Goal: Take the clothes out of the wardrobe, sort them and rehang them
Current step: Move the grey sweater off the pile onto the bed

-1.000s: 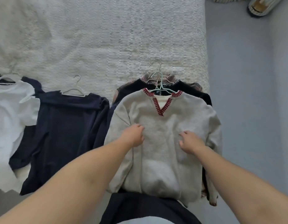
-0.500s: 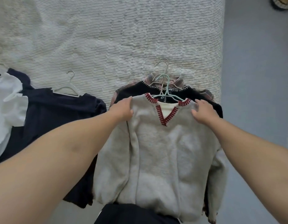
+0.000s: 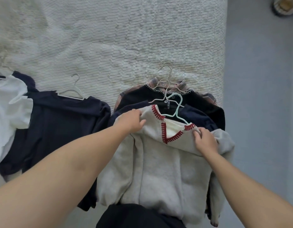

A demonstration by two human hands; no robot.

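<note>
A grey sweater [image 3: 160,171] with red stitching round its V-neck lies on top of a pile of hung clothes on the bed. My left hand [image 3: 130,120] grips its left shoulder, and my right hand [image 3: 205,140] grips its right shoulder. The top of the sweater is lifted and tilted, down at the right. Its pale green hanger [image 3: 176,111] sticks out of the neck. Under it lie a dark navy garment [image 3: 198,116], a black top with white stitching [image 3: 142,97] and a plaid shirt [image 3: 210,97], each on a wire hanger.
To the left on the ribbed cream bedspread [image 3: 126,38] lie a navy top [image 3: 60,125] on a white hanger [image 3: 71,93] and a white top [image 3: 7,104]. Grey floor [image 3: 261,96] runs along the bed's right edge, with a basket-like object [image 3: 285,5] at the far corner.
Both hands moved from the sweater's chest up to its shoulders and took hold. The sweater's top has now lifted off the pile and tilted, baring the navy garment beneath.
</note>
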